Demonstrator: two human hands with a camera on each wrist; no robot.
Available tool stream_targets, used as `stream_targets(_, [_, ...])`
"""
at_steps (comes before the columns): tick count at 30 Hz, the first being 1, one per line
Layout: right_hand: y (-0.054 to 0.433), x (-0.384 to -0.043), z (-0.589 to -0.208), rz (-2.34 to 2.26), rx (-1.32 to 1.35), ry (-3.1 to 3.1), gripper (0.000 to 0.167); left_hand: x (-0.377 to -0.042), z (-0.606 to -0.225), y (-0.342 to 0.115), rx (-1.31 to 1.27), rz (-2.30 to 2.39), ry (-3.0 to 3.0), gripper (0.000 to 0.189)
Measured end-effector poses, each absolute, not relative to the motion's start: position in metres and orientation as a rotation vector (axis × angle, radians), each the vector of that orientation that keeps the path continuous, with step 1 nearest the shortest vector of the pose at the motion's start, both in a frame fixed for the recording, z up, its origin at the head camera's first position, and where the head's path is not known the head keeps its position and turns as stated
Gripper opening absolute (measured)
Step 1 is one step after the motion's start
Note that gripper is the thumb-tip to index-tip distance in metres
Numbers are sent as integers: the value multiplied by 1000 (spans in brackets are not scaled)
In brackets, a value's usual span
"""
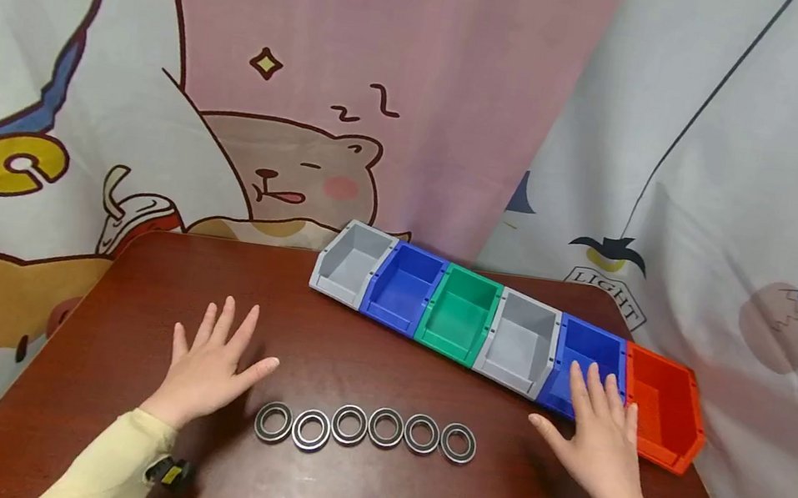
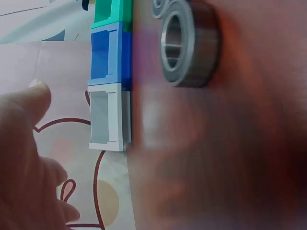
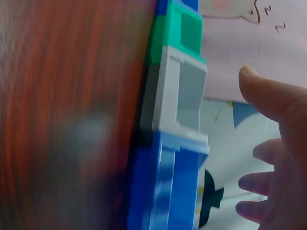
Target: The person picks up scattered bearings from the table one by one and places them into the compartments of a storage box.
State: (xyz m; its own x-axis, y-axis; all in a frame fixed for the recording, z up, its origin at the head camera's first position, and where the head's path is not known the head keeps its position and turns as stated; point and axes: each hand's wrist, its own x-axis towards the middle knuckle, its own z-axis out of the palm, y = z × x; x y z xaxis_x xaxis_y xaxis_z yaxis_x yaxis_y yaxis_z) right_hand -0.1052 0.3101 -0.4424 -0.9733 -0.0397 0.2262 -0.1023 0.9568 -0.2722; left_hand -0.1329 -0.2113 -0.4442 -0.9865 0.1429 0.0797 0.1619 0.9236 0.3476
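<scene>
Several steel ball bearings (image 1: 384,447) with dark seals lie flat in a slightly uneven row on the brown table. My left hand (image 1: 203,379), fingers spread and holding nothing, is to the left of the row. In the left wrist view the nearest bearing (image 2: 201,45) shows large at the top. On the other side, my right hand (image 1: 599,456) is also spread and holds nothing; its fingertips overlap the right-hand blue bin (image 1: 562,388) in the head view. The thumb (image 3: 268,93) stands apart from the fingers in the right wrist view.
A joined row of bins slants across the back right of the table (image 1: 225,478): a grey bin (image 1: 341,288), a blue bin (image 1: 390,315), a green bin (image 1: 450,344), another grey bin (image 1: 511,373), the right-hand blue one and a red bin (image 1: 674,462). A printed curtain (image 1: 466,81) hangs behind.
</scene>
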Motion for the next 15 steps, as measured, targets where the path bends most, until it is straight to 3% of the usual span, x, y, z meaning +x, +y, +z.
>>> stream_targets(15, [357, -104, -440, 447, -136, -2761, 93, -188, -428, -185, -279, -719, -2922, 97])
